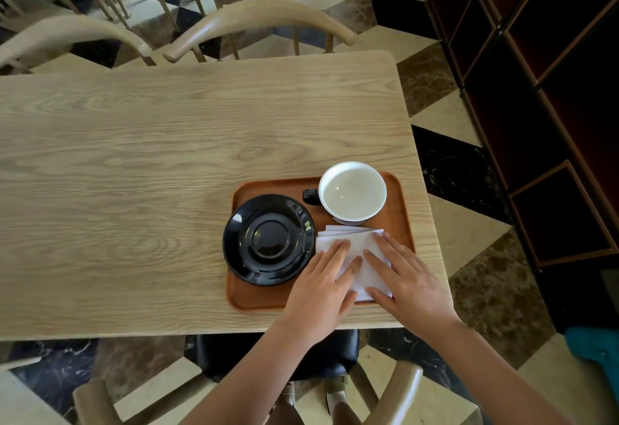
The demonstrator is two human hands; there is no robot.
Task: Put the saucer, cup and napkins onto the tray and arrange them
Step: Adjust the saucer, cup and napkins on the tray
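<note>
Both hands, left hand (323,285) and right hand (407,282), lie flat, fingers spread, on the napkins (356,247) on the tray (254,300).

Both hands flat on napkins (358,250) on tray (398,223): left hand (323,290), right hand (407,282). Saucer (269,239) left of napkins, cup (351,192) behind them.

Our left hand (323,285) and right hand (407,282) lie palm-down, side by side, fingers flat and extended, tips nearly touching. Both forearms bare, reaching forward. Neither grip closed.
</note>
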